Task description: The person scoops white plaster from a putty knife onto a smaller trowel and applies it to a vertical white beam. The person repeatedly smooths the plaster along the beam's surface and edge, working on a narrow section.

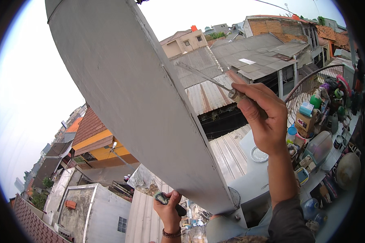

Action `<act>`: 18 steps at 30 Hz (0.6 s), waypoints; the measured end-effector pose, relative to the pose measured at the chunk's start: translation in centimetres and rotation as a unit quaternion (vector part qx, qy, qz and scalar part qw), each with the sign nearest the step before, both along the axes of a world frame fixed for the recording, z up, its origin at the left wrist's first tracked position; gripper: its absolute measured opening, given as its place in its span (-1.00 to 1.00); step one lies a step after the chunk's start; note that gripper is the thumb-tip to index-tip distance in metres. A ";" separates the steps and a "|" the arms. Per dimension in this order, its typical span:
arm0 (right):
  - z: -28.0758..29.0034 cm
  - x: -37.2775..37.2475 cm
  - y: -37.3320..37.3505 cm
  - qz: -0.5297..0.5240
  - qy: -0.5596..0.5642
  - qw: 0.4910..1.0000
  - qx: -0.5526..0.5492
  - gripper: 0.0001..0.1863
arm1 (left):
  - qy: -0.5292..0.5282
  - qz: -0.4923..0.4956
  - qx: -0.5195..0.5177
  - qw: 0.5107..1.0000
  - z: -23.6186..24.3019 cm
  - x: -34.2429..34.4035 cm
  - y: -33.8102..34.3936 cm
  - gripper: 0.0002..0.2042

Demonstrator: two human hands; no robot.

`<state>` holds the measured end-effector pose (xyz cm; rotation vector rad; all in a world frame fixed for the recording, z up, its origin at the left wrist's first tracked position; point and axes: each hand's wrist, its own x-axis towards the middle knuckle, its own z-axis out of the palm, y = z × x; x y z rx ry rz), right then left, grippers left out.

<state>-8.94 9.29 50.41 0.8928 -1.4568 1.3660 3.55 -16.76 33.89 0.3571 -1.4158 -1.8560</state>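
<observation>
A tall grey column [138, 101] with a flat face and a rough side edge leans across the middle of the view. To its right, my right hand [267, 113] is raised and closed round the worn handle of a tool with a slim metal blade [207, 77], seen nearly edge-on. The blade points up and left, close to the column's edge. Low on the column's left side, my left hand [169, 208] grips the dark handle of a putty knife [144, 182]. Its broad blade is smeared with pale and brownish matter.
Below right is a cluttered ledge with a cardboard box [305, 121], a clear plastic tub [318, 148] and several bottles, beside a curved metal railing [308, 81]. Corrugated roofs [231, 152] lie below. A wire basket-like thing [234, 198] is at the column's foot.
</observation>
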 end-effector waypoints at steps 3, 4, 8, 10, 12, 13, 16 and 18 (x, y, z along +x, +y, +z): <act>0.9 1.0 0.1 -0.106 0.122 0.987 0.009 -0.78 | 0.005 -0.005 0.000 1.000 -0.2 0.1 -0.1 -0.77; 1.3 1.7 0.1 -0.121 0.120 0.985 0.020 -0.76 | 0.008 -0.003 -0.002 1.000 -0.4 0.2 -0.3 -0.77; 2.4 3.9 0.4 -0.154 0.097 0.983 0.042 -0.74 | 0.017 -0.001 0.000 1.000 -0.5 0.1 -0.2 -0.76; 2.6 3.3 0.7 -0.120 0.097 0.988 0.031 -0.75 | 0.013 -0.003 0.001 1.000 -0.5 0.1 -0.1 -0.75; 2.9 2.2 1.0 -0.088 0.089 0.992 0.029 -0.76 | 0.013 -0.001 0.002 1.000 -0.5 0.0 -0.1 -0.75; 3.0 1.4 1.1 -0.073 0.082 0.993 0.031 -0.77 | 0.015 0.001 0.002 1.000 -0.5 0.0 0.0 -0.74; 2.7 -0.8 0.9 -0.043 0.078 0.996 0.025 -0.78 | 0.015 0.002 0.002 1.000 -0.5 -0.2 0.1 -0.74; 2.7 -1.4 0.7 -0.045 0.086 0.995 0.022 -0.78 | 0.012 0.002 0.000 1.000 -0.5 -0.1 0.1 -0.74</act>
